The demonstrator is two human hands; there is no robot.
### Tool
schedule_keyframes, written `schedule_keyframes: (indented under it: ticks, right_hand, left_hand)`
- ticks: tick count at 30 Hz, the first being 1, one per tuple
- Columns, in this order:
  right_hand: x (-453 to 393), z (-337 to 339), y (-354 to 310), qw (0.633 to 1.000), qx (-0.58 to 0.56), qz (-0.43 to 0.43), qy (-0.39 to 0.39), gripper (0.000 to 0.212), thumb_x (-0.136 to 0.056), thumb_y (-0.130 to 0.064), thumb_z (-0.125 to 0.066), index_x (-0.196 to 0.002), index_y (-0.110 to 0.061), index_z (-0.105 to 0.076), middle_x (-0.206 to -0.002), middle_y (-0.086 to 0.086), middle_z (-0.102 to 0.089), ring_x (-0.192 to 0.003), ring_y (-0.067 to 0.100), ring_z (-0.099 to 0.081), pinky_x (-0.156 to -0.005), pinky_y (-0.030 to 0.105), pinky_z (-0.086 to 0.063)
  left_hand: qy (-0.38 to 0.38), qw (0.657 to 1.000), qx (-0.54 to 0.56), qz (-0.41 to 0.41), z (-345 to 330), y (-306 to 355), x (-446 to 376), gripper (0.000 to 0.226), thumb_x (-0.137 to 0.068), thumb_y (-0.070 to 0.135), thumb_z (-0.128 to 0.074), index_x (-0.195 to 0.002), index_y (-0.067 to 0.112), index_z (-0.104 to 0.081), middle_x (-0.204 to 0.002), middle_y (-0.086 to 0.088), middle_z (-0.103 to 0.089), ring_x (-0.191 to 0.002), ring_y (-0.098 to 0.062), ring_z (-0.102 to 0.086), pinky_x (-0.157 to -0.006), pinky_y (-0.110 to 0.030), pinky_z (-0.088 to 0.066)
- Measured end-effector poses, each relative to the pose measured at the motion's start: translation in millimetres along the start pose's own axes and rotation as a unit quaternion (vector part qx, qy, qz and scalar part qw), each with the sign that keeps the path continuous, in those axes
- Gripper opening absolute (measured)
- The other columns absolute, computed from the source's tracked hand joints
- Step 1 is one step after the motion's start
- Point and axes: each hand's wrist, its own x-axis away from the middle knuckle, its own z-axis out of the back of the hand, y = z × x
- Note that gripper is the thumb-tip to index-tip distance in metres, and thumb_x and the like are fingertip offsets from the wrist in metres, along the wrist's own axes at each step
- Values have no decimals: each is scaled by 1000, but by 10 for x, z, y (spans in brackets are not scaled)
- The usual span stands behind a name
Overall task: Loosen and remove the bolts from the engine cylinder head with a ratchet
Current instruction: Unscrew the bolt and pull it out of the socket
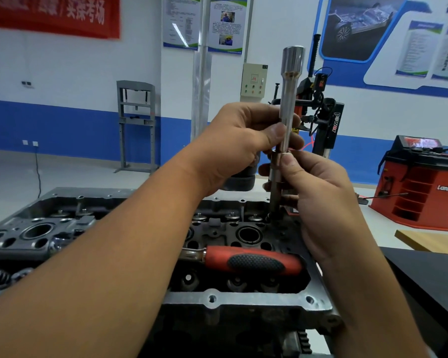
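While both hands pinch the long silver steel extension bar (286, 117) upright at frame centre, left hand (239, 143) above, right hand (318, 192) below, a bolt seems mid-extraction from the grey cylinder head (243, 298). Next: lift clear. The red-handled ratchet (254, 262) lies across the head, beneath.

Readable markings:

- Red banner (52, 14), far left wall: white Chinese characters, partly cut off, ending "实操考场".
- Black machine (331, 125), far centre-right: "power" running vertically on its column.
- Red cabinet (422, 192), right: "Lampody", uncertain.
- Wall posters (204, 21), far centre: print too small to read.
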Motion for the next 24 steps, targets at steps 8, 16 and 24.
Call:
schedule_keyframes:
  ticks: [8,16,24]
  right_hand:
    - [-8,16,17,999,6,19,28,7,-96,-21,-69,-97,-15,-72,-74,-8,-72,-64,9,-65,-61,28,-54]
    - [19,15,-15,999,-18,25,22,24,-74,-33,-80,-92,-19,-73,-72,-4,-73,-61,9,-67,-55,21,-52]
    - [12,-2,-14,1000,-3,19,-12,20,-104,-16,-57,-97,-19,-75,-78,-6,-75,-70,7,-69,-60,18,-53]
  left_hand:
    - [34,999,-31,10,17,11,4,11,-97,14,-70,-104,7,-74,-89,-6,-79,-72,-11,-64,-56,-17,-43]
    - [35,999,-22,-19,-10,11,7,13,-95,7,-69,-106,1,-73,-90,-18,-77,-67,-19,-60,-54,-20,-41]
    - [1,1000,0,12,0,16,9,21,-106,13,-55,-118,6,-70,-102,-13,-79,-89,-43,-63,-68,-35,-46]
